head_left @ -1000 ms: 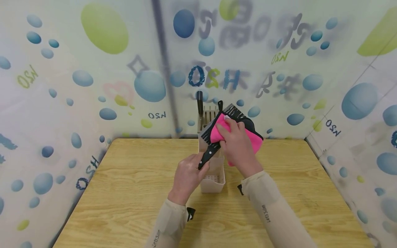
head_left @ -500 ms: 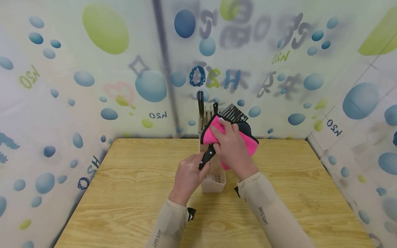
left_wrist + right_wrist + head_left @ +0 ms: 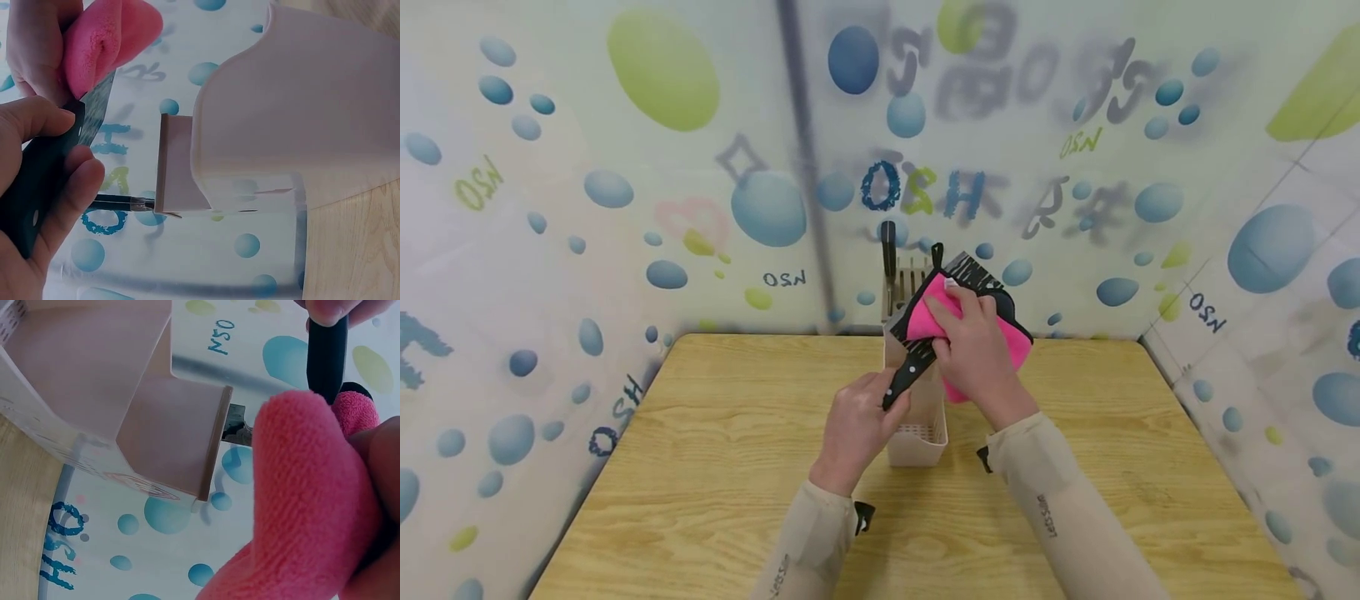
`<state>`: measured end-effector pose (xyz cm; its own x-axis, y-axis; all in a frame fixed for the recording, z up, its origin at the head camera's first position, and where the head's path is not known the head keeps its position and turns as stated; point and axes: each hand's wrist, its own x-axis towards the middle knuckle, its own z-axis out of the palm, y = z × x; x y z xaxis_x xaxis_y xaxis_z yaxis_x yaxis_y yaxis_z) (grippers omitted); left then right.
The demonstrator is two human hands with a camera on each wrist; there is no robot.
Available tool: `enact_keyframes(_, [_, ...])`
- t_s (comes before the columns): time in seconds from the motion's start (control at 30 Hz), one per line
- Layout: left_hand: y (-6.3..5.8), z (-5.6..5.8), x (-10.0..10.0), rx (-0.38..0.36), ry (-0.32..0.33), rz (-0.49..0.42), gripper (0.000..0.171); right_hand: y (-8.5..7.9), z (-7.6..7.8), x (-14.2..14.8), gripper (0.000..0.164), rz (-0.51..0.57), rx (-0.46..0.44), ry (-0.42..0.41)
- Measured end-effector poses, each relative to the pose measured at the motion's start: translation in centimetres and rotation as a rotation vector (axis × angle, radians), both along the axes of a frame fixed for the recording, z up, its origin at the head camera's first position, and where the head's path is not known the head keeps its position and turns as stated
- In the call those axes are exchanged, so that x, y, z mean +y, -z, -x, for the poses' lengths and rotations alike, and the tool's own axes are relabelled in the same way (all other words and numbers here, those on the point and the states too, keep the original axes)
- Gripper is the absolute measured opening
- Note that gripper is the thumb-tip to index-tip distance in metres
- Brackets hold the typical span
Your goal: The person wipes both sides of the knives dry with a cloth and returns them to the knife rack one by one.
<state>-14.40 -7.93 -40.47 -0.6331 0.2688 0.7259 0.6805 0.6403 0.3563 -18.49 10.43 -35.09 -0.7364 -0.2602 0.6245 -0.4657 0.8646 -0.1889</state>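
In the head view my left hand [image 3: 859, 423] grips the black riveted handle of a cleaver [image 3: 910, 377]. Its broad blade, patterned black and silver, slants up to the right. My right hand [image 3: 981, 350] holds a folded pink cloth [image 3: 927, 315] with black edging and a hanging loop against the blade, hiding much of it. The left wrist view shows thumb and fingers around the cleaver's handle [image 3: 37, 181], with the bunched cloth [image 3: 112, 37] close above. Fluffy pink cloth [image 3: 300, 506] fills much of the right wrist view.
Behind and below the hands stands a pale knife holder [image 3: 917, 454] with a slotted top and an open front tray. A black-handled knife [image 3: 889, 250] stands upright in it. The wooden table [image 3: 737, 433] meets patterned walls at its back and sides.
The cloth slid down the blade toward the handle, then back up to the right, so blade near the handle shows again. My left hand keeps its grip nearly still.
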Motion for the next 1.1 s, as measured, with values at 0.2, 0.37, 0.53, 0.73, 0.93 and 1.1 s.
enact_keyframes(0.2, [-0.2, 0.0, -0.1, -0.022, 0.003, -0.025, 0.013, 0.7, -0.3, 0.0, 0.052, -0.025, 0.079, -0.055])
enact_keyframes(0.37, [-0.3, -0.1, -0.3, -0.037, -0.019, -0.035, 0.007, 1.5, -0.8, -0.3, 0.053, -0.076, 0.157, -0.097])
enact_keyframes(0.53, [-0.3, 0.0, -0.5, -0.018, -0.030, -0.035, 0.008, 2.2, -1.2, -0.7, 0.052, -0.101, 0.206, -0.132])
enact_keyframes(0.73, [-0.3, 0.2, -0.6, -0.017, -0.019, -0.052, 0.010, 2.6, -1.5, -1.0, 0.049, -0.083, 0.224, -0.150])
enact_keyframes(0.93, [-0.5, 0.2, -0.6, -0.065, 0.002, -0.123, 0.014, 2.7, -1.8, -0.8, 0.051, -0.084, 0.194, -0.168])
enact_keyframes(1.1, [-0.6, 0.3, -0.5, -0.120, 0.006, -0.179, 0.013, 2.7, -1.8, -0.7, 0.052, -0.096, 0.225, -0.182])
